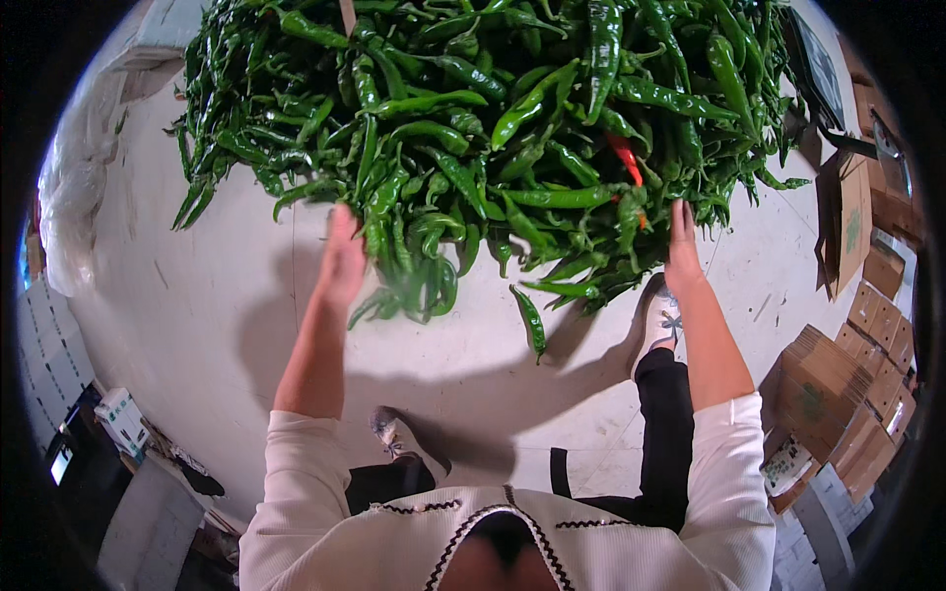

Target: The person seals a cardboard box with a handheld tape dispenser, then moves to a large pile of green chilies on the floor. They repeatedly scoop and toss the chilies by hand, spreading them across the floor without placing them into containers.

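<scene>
A broad heap of glossy green chili peppers (473, 133) fills the upper part of the head view. My left hand (344, 251) rests edge-on against its lower left side, fingertips at the peppers. At the lower right side, my right hand (683, 240) stands upright against the heap with its fingers together. Between the two hands lies a loose bunch of peppers, blurred near my left hand. One red pepper (625, 156) shows among the green ones, left of my right hand. A single green pepper (529, 323) lies nearer my feet.
Flattened and stacked cardboard boxes (820, 384) stand at the right. Clear plastic wrapping (74, 177) hangs at the upper left. A small white carton (122, 421) is at the lower left. My two shoes (660, 314) are on the pale floor (199, 318) below the heap.
</scene>
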A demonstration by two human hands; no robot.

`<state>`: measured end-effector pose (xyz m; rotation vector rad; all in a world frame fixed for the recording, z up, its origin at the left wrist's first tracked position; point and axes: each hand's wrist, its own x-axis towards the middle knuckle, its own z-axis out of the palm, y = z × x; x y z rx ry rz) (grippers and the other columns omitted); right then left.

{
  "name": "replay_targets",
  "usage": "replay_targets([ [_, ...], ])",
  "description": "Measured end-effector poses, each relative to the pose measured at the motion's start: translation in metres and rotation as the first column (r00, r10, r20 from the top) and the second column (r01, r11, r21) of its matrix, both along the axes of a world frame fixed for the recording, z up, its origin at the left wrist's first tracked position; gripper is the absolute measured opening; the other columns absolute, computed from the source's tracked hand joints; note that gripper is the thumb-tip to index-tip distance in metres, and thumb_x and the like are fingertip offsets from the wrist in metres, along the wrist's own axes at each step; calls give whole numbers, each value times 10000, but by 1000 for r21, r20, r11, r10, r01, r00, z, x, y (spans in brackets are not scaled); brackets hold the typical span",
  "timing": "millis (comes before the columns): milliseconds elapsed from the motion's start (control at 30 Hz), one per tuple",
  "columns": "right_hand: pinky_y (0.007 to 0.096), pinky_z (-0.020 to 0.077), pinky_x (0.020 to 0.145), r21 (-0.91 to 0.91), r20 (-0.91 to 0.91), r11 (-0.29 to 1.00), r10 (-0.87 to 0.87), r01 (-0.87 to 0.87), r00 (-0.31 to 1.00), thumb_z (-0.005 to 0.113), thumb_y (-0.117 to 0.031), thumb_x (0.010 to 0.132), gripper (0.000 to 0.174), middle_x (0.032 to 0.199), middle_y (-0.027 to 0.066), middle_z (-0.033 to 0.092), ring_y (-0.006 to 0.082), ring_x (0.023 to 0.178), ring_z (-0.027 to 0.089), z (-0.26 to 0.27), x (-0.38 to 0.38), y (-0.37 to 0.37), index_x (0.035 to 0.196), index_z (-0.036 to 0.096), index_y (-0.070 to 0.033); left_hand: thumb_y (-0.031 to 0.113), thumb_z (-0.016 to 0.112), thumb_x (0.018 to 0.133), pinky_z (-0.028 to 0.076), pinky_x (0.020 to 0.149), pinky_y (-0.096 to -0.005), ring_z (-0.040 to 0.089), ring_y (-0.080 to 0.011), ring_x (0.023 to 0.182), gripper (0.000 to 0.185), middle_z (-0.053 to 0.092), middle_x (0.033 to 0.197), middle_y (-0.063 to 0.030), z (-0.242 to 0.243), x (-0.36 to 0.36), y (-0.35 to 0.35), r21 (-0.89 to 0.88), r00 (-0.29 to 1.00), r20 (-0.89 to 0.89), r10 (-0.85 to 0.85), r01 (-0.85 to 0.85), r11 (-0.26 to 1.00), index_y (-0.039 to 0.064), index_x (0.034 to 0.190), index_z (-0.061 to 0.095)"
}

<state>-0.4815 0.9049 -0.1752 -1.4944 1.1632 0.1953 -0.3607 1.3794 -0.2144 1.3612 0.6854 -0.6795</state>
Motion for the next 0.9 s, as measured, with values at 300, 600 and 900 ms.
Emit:
replay_targets([
  [300, 440, 384, 1062, 752, 100, 658, -184, 46, 978, 367, -774, 826, 904, 1372, 125, 481, 275, 1251, 476, 8, 4, 49, 1429, 355, -100, 718, 382, 865, 448, 957, -404, 569, -255, 1072, 781, 589, 1196, -99, 14, -15, -79, -382, 987, -138, 87, -134, 914, 96, 1329, 479],
  [600, 388, 406, 1017, 657, 194, 752, -233, 50, 953, 375, -847, 740, 1027, 1402, 82, 466, 262, 1206, 497, -2, 19, 85, 1456, 333, -112, 634, 431, 906, 459, 930, -423, 565, -257, 1086, 724, 579, 1226, -111, -13, 5, -78, -400, 997, -56, 57, -75, 913, 30, 1302, 481],
  [900, 415, 457, 980, 759, 305, 651, -361, 5, 881, 351, -721, 867, 836, 1403, 73, 463, 233, 1205, 514, -21, 17, 100, 1462, 316, -135, 469, 426, 980, 471, 861, -384, 557, -239, 1041, 522, 587, 1152, -118, 19, -8, -94, -428, 987, 37, 159, -128, 895, 64, 1305, 483],
])
